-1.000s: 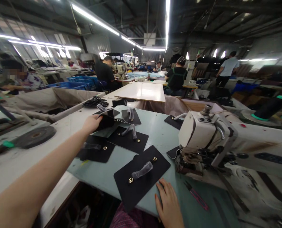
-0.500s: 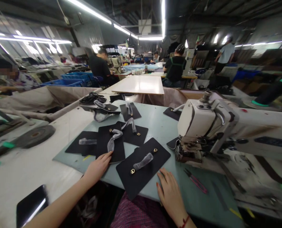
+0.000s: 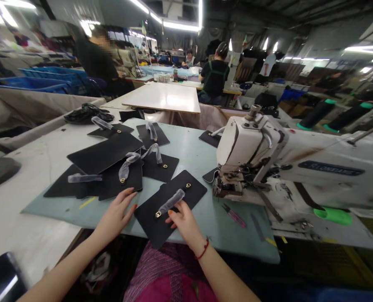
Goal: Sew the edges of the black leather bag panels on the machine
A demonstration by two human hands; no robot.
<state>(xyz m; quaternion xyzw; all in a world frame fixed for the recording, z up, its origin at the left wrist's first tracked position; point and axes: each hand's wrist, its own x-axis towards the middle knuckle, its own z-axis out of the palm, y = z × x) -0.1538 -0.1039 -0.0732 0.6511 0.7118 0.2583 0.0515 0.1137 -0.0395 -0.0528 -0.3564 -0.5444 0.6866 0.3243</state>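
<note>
A black panel [image 3: 148,226] with a plastic-wrapped handle [image 3: 173,202] and gold buckles lies in front of me, its near corner past the table edge. My right hand [image 3: 186,222] is at this handle, fingers curled about its lower side; the index fingertip is partly hidden. My left hand [image 3: 117,214] has its fingers apart, holding nothing, by the near edge of another black panel [image 3: 133,178] with a wrapped handle. Across that one lies a plain-faced black panel [image 3: 104,152]. Several similar panels lie around them.
A white sewing machine [image 3: 246,142] stands at right. Pink-handled thread snips [image 3: 235,216] lie before it on the green tabletop [image 3: 186,142]. At lower left is a dark phone-like slab [image 3: 4,277]. Blue crates [image 3: 32,84] and co-workers are farther off.
My right hand has moved from beside the front panel onto its handle. My left hand has come off the neighbouring panel. A tilted panel at the back left now lies flatter, plain side up.
</note>
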